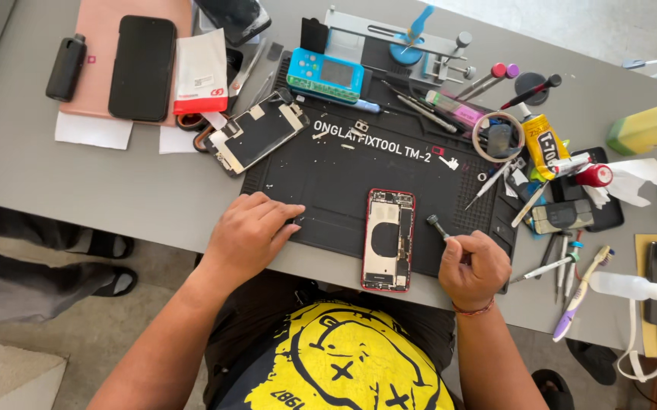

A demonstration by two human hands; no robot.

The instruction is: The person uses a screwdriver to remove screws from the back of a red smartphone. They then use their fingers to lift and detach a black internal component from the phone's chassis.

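An opened red phone body (388, 240) lies on the black repair mat (344, 178), its insides facing up. My right hand (473, 267) sits just right of it, fingers closed around a small screwdriver (437, 225) whose tip points up and left, near the phone's right edge. On the mat's near-left edge, left of the phone, my left hand (249, 234) rests flat, palm down and holding nothing. A detached phone screen (256, 133) lies at the mat's far-left corner.
Several tools crowd the table's right side: a yellow glue tube (546, 144), tape roll (498, 137), toothbrush (581, 294), squeeze bottle (632, 286), green bottle (646, 129). A blue tester (325, 75) and metal jig (404, 45) sit behind the mat. A black phone (142, 67) lies far left.
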